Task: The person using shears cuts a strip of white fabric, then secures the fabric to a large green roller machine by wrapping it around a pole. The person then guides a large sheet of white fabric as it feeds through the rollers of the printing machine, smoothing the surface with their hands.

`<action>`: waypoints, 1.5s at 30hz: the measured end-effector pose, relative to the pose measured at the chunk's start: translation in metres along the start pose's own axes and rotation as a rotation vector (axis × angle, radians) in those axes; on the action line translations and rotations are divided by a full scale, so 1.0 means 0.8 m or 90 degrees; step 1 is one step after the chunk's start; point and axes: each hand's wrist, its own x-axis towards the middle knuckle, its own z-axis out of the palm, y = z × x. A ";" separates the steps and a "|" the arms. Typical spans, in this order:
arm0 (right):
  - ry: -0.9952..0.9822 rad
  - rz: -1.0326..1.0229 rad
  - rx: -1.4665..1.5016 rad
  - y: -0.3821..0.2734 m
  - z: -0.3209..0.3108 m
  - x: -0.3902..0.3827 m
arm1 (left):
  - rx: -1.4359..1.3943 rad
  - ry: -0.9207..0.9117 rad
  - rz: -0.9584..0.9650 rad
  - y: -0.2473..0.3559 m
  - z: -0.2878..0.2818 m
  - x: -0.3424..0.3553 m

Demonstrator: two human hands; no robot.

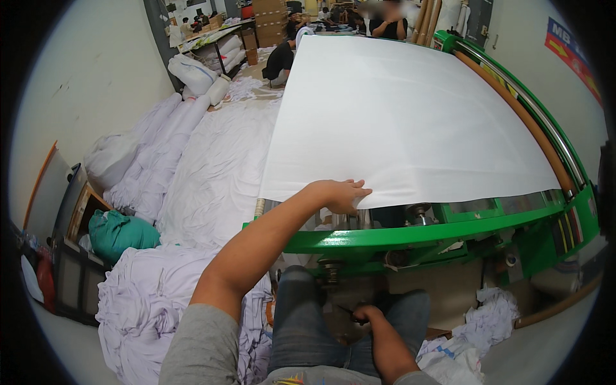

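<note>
A wide white fabric sheet (398, 122) is stretched over the green-framed machine (423, 236). My left hand (340, 194) reaches across the frame and lies on the sheet's near edge, fingers stretched out, the cloth slightly creased beside them. Low between my knees, my right hand (369, 313) is closed around a pair of dark scissors (359, 319), partly hidden by my fingers and dim in the shadow. Along the far right side of the sheet runs a brown roller (523, 112).
Heaped white cloth (151, 301) lies at my left, by a green bundle (122, 234). Fabric rolls (167, 138) line the left wall. White scraps (487, 317) lie on the floor at right. Beyond the machine, a crouching person (280, 61) and another person (388, 25) are visible.
</note>
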 end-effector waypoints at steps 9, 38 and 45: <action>-0.051 -0.041 -0.034 0.008 0.015 0.047 | 0.002 -0.003 -0.013 -0.014 0.011 -0.003; 0.018 -0.072 -0.090 0.021 0.022 0.056 | -0.158 0.170 0.082 0.005 -0.034 -0.024; 0.014 -0.022 0.003 0.001 0.006 0.010 | -0.137 0.193 0.061 0.019 -0.033 -0.025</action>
